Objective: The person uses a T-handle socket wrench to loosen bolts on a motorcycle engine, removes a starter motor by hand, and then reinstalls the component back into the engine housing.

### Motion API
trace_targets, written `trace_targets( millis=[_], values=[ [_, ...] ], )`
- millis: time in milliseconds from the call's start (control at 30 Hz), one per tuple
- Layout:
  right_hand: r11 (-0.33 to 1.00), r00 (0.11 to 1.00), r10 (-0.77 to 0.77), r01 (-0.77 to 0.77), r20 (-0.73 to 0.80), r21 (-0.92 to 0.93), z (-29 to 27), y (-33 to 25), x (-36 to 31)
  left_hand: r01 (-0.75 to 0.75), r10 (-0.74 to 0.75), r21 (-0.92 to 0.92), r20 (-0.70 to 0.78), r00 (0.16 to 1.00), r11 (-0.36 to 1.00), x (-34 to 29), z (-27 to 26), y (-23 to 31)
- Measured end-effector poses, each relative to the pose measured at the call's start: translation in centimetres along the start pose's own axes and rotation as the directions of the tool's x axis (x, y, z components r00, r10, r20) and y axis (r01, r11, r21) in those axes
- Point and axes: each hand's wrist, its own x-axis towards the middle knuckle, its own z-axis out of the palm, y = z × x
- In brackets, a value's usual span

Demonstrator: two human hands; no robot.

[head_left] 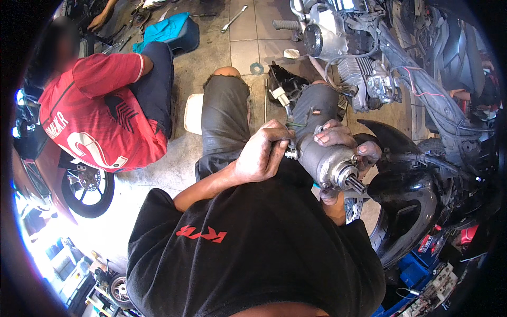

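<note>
Grey metal is filling the middle of my remote view: the cylinder (pixel 322 158) is sitting above the lap, in front of the black shirt (pixel 253 243), its toothed shaft (pixel 355 184) pointing toward the lower right. My right hand (pixel 368 151) is wrapping around it, fingers bent over its body. My left hand (pixel 265 150) is curling nearly closed beside a small metal fitting (pixel 291 154) at the opposite end; I'm not able to tell whether those fingers are gripping it
</note>
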Motion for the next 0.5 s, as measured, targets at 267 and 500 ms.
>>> trace_targets(
  millis=[267,500],
  values=[
    [0.982,0.993,0.082,-0.066,-0.084,0.176,0.7,-0.9,-0.7,0.155,-0.162,0.133,0.050,0.985,0.979,0.5,-0.7,2.7],
    [0.880,0.938,0.274,-0.155,-0.212,0.450,0.1,-0.5,-2.7,0.129,-0.157,0.205,0.124,0.980,0.970,0.5,-0.5,3.6]
  ],
)
